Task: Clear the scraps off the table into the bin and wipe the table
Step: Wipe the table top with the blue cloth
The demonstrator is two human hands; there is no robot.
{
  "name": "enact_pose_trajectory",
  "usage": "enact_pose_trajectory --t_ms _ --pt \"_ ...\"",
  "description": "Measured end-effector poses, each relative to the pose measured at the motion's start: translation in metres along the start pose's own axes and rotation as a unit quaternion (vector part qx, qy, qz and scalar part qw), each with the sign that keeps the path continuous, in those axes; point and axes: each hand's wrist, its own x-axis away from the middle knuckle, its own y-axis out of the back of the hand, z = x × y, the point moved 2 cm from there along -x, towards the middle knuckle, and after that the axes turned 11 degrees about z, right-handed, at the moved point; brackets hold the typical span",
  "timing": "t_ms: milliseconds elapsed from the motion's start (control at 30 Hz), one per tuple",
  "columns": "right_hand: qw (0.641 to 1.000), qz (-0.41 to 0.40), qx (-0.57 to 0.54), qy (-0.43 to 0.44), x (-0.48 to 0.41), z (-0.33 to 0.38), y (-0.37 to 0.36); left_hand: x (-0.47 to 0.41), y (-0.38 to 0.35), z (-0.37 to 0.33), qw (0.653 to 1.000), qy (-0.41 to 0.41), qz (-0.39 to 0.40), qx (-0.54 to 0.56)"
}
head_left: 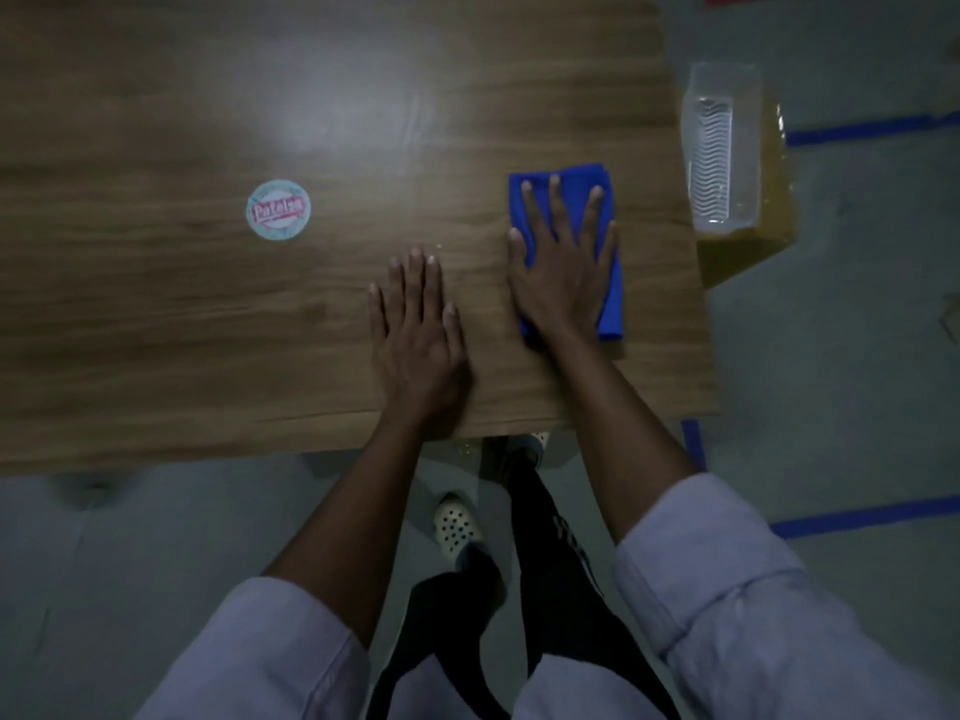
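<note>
Two hands: both are lying flat with straight fingers, gripping nothing. The left hand (415,324) is resting on bare wood at lower centre, and the right hand (563,267) is pressing on the blue cloth (571,181).
One cloth: it is lying folded under the right palm at right of centre, near the right edge of the table (208,330).
One round disc (279,211): it is sitting left of centre, well apart from both hands; I cannot tell whether it is scrap or sticker.
One crumb (440,246): it is lying just above the left fingertips.
One clear tub (719,148): it is standing on a yellow box (748,252) at upper right, off the table, and is probably serving as the bin.
Progress: clearing is looking nearly done and wiping is looking under way, with most of the tabletop waiting.
</note>
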Motion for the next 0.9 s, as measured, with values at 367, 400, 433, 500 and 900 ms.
enact_pose_trajectory --t_ms 367,400,433,500,900 --pt "0.994 0.052 0.006 0.093 0.119 -0.029 -0.016 0.001 0.006 0.0 0.999 0.002 0.041 -0.01" --pt "0.995 0.056 0.006 0.08 0.119 -0.044 -0.013 0.002 0.006 0.0 0.999 0.002 0.044 -0.007" --pt "0.996 0.058 0.005 0.064 0.116 -0.058 -0.009 0.004 0.005 0.0 0.999 0.003 0.044 -0.005" --pt "0.998 0.049 -0.001 0.033 0.102 -0.074 -0.004 0.009 0.001 -0.002 0.999 0.012 0.038 -0.003" --pt "0.996 0.032 -0.039 0.079 0.093 0.037 -0.028 0.012 -0.011 0.003 0.999 0.013 0.028 -0.029"
